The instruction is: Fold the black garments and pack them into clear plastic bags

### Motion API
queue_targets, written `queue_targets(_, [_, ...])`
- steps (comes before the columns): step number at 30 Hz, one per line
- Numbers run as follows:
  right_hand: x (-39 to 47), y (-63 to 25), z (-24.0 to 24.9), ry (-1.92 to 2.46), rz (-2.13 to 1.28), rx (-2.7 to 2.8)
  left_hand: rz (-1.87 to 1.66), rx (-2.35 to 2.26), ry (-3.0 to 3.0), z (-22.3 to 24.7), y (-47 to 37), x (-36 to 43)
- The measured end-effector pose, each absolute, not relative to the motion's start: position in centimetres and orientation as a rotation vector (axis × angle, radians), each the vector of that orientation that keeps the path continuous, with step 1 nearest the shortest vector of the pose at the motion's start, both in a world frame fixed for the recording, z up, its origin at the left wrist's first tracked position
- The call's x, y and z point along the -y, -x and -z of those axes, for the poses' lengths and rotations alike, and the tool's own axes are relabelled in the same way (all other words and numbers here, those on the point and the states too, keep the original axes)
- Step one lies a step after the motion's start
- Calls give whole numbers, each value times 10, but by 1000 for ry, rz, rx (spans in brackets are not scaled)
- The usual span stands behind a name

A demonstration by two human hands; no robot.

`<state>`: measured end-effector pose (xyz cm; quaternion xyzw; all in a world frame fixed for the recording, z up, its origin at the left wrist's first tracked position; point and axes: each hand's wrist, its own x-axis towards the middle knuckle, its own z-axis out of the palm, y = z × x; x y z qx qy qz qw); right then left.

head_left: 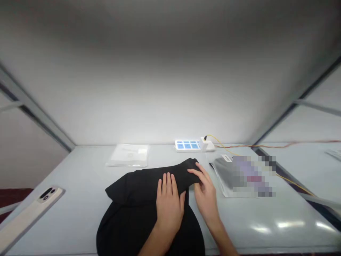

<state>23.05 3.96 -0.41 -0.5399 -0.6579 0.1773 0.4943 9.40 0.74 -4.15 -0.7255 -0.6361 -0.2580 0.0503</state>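
Note:
A black garment [133, 218] lies on the table in front of me, its upper part folded over into a band [141, 185]. I cannot make out which kind of garment it is. My left hand [169, 204] rests flat on the fold near its middle, with the fingers stretched out. At the band's right end, my right hand [205, 190] grips the cloth edge, fingers on top and part of the hand behind the cloth. The garment's lower part runs out of view beneath my forearms.
Behind the garment, flat clear plastic packaging [129, 155] lies at left and a white power strip [188, 145] with a plugged-in adapter stands by the wall. A plastic bag with dark contents [225, 176], partly pixelated, lies right. A pale phone [32, 218] is at far left. Metal frame bars flank the table.

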Motion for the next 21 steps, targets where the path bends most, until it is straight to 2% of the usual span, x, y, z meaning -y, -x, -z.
queue_targets(4, [-40,-214,-14,1181,-438,1628,951,1911,2302,38,-83,-4])
queue_targets(9, [-42,-193,-27,923,-445,1940,1636,2138,2049,15,-36,23])
queue_targets(11, [-41,-186,-23,810,-511,2174,1732,2207,1842,7,-12,36])
queue_targets(14, [-39,-181,-12,651,-572,2484,1594,2281,1625,5,22,47])
queue_targets(16, [-38,-182,-6,603,-531,2501,1455,2376,1528,10,43,49])
queue_targets(21, [-43,-185,-1,919,-379,2309,1050,2731,1412,16,75,41])
